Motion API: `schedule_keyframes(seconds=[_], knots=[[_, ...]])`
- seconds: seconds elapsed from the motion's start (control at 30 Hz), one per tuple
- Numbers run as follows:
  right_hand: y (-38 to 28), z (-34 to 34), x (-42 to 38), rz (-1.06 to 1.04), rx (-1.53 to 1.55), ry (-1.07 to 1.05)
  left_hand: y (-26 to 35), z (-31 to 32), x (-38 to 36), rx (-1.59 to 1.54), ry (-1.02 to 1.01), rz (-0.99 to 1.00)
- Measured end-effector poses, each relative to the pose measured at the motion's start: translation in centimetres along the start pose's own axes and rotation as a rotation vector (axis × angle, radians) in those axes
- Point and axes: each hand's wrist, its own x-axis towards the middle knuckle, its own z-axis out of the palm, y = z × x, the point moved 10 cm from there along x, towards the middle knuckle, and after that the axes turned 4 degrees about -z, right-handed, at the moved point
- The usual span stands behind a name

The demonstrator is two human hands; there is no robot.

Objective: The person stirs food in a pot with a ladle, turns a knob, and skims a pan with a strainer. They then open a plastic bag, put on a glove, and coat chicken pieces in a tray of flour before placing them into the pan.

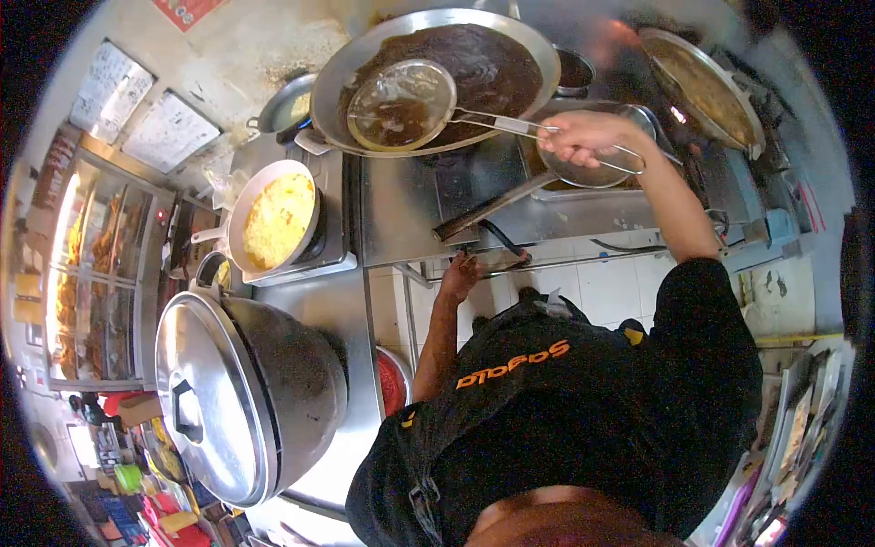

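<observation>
My right hand (pixel 588 139) is closed around the long wire handle of a skimmer (pixel 401 105). The skimmer's round mesh head sits in the large wok (pixel 324 55) of dark oil, low and toward the left side. Beneath my right hand, a second round strainer (pixel 597 173) with a long handle (pixel 492 208) lies over a metal tray. My left hand (pixel 463 276) is low at the stove's front edge, beside a black hose or lever (pixel 506 242). Its fingers are curled at the edge, and I cannot tell what they grip.
A white pan (pixel 314 219) of yellow food sits on a burner to the left. Nearer me stands a large lidded pot (pixel 214 392). Another wide pan (pixel 702 82) is at the far right, and a small pan (pixel 283 105) is behind. A lit glass food cabinet (pixel 100 273) stands at left.
</observation>
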Motion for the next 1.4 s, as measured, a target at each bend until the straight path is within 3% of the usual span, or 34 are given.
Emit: schedule_keyframes(seconds=[0.27,0.3,0.4,0.43,0.5,0.57,0.63,0.7,0.8,0.87,0.93,1.03,1.1,1.13,1.2,1.23,1.3,1.37,1.4], knots=[[3.3,-1.5,-7.0,0.031,0.133,0.216,0.4,0.3,-0.1,0.004,-0.026,0.023],[3.9,-1.7,-7.7,0.025,0.159,0.267,0.5,2.2,-0.9,0.062,-0.145,-0.058],[5.4,-2.3,-10.1,0.000,0.238,0.406,0.5,0.6,-0.3,0.078,0.032,0.019],[6.1,-2.4,-11.0,-0.022,0.268,0.444,0.5,1.4,-1.7,-0.011,0.149,-0.044],[7.0,-2.6,-13.0,-0.055,0.351,0.526,0.8,-0.1,0.2,0.123,-0.015,0.110],[7.9,-2.8,-15.1,-0.131,0.383,0.553,0.4,-1.4,1.3,0.225,-0.077,0.132],[9.4,-2.9,-17.6,-0.166,0.423,0.599,-0.1,-2.8,1.8,0.297,-0.039,0.029],[11.1,-3.0,-19.9,-0.168,0.468,0.657,-1.8,-3.9,1.7,-0.489,-0.001,-0.217],[14.1,-3.0,-22.1,-0.141,0.560,0.745,0.6,-4.2,1.4,-0.032,-0.004,0.106],[16.3,-2.8,-23.0,-0.073,0.636,0.793,1.2,-2.1,-0.3,-0.183,0.030,-0.044],[18.1,-3.1,-23.5,0.000,0.629,0.843,1.4,-4.1,-0.3,-0.131,0.153,0.057],[20.7,-4.2,-22.7,0.068,0.630,0.815,1.1,-5.2,-0.5,-0.327,0.256,0.036],[21.8,-6.2,-21.6,0.076,0.569,0.842,0.4,-5.6,-0.5,-0.563,0.244,0.010],[21.9,-7.3,-21.1,0.081,0.538,0.857,0.2,-7.4,0.4,-0.476,0.200,0.064],[19.4,-9.8,-18.7,0.056,0.214,0.771,-0.1,-10.9,1.9,-0.309,0.125,0.181],[18.6,-11.3,-17.3,0.043,0.051,0.757,-0.2,-9.2,1.6,-0.264,0.070,0.179],[20.0,-15.9,-13.4,0.211,-0.444,0.716,-1.6,-7.0,1.0,-0.248,0.027,0.121],[16.3,-18.8,-11.8,0.093,-0.652,0.920,-3.9,-5.8,0.9,-0.307,0.041,0.019],[15.3,-20.2,-10.9,0.063,-0.764,0.999,-4.9,-7.0,0.9,-0.304,0.146,0.020]])
